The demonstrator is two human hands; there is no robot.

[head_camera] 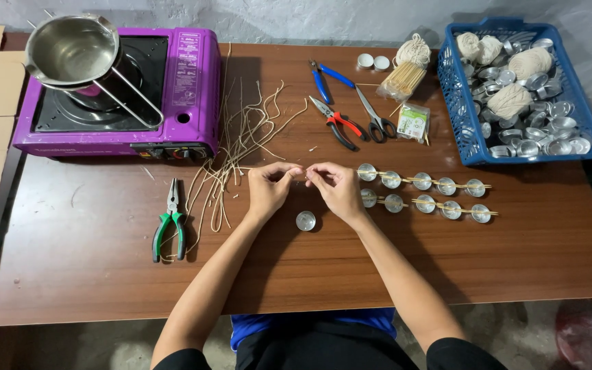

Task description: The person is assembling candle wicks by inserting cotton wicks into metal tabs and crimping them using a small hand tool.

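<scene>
My left hand [268, 186] and my right hand [337, 188] meet fingertip to fingertip over the brown table [90, 267], pinching a thin pale wick piece between them. Just below the hands sits a small empty metal candle cup [305, 220]. To the right lie two rows of similar metal cups [422, 181], each topped with thin wooden sticks laid across. A loose pile of cut wick strands [238, 147] spreads left of my left hand.
A purple portable stove [186, 89] with a steel pot [70, 51] stands at back left. Green-handled pliers [170, 226], red pliers [340, 123], blue pliers [323, 79] and scissors [376, 120] lie about. A blue basket [464, 130] holds cups and twine balls.
</scene>
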